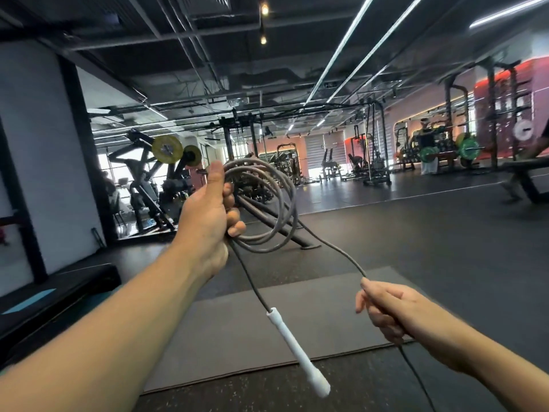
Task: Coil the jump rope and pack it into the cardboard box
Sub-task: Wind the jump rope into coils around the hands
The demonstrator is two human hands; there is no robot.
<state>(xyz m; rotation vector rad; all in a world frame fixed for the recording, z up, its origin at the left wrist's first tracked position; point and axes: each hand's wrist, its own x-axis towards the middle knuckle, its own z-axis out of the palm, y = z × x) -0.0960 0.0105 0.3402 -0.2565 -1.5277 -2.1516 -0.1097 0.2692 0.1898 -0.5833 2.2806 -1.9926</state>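
Note:
My left hand (208, 218) is raised at centre left, shut on several loops of the dark grey jump rope (267, 203). One white handle (297, 352) dangles below that hand on a short tail of rope. A loose strand runs from the coil down to my right hand (392, 310), which pinches it at lower right; the rope then drops past the bottom edge. No cardboard box is in view.
A grey exercise mat (252, 328) lies on the black gym floor below my hands. A low black step platform (59, 292) sits at left. Weight machines (154, 179) and squat racks (490, 120) stand farther back, and a bench (523, 176) at right.

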